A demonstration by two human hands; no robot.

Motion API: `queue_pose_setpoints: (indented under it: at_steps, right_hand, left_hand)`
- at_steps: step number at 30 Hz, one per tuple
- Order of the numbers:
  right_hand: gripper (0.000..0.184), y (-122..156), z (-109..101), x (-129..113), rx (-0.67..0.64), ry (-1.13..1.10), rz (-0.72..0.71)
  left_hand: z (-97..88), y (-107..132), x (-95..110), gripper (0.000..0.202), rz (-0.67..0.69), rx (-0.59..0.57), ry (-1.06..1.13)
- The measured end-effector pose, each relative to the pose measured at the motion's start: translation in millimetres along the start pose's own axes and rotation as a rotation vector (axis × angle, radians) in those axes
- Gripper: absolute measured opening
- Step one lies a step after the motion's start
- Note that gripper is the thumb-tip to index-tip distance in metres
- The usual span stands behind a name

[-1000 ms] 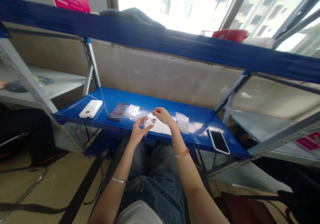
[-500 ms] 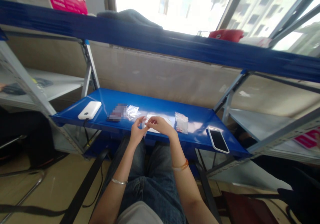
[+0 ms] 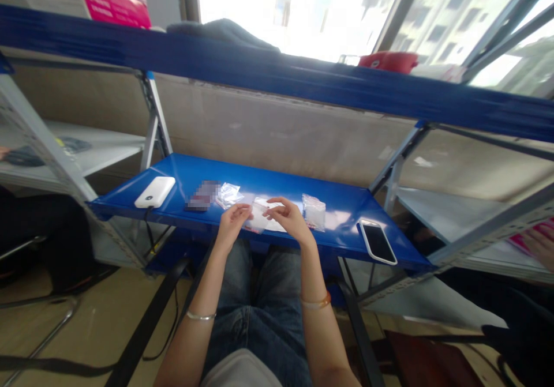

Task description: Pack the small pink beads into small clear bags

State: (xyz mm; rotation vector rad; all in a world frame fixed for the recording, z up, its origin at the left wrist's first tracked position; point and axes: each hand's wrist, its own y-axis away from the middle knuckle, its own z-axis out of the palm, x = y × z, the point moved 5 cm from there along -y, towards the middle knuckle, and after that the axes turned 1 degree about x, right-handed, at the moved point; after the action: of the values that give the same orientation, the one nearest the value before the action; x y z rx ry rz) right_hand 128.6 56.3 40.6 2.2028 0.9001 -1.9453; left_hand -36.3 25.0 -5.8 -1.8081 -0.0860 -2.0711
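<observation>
1. Left hand [image 3: 232, 222] and right hand [image 3: 292, 217] curled over a white packet [image 3: 265, 217], grip on it impossible to tell
2. Packet near the front edge of the blue worktop [image 3: 277, 182], just left of a clear plastic bag [image 3: 314, 211]

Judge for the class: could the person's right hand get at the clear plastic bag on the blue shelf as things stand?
Probably yes. The right hand hovers just beside the clear plastic bag, and nothing appears to lie between them on the blue shelf, so the way looks free.

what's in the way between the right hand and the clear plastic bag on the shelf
Nothing visible: the right hand sits just left of the clear plastic bag, with only bare blue shelf between them.
</observation>
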Motion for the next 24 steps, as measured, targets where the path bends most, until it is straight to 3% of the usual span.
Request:
queue_pose_setpoints:
  at_steps: [3, 9, 15, 24]
  right_hand:
    - [0.032, 3, 0, 3, 0.021, -0.019, 0.007]
    - [0.025, 9, -7, 14, 0.176, -0.109, 0.046]
    - [0.022, 13, -9, 16, 0.261, -0.031, 0.037]
    - [0.020, 19, -9, 19, 0.291, -0.049, 0.012]
  left_hand:
    - [5.3, 4, 7, 0.035, 0.041, -0.068, -0.029]
    - [8.8, 8, 14, 0.033, 0.059, -0.075, -0.026]
    - [14.1, 12, 18, 0.034, 0.043, -0.147, -0.043]
    - [15.8, 14, 21, 0.030, 0.062, -0.075, -0.051]
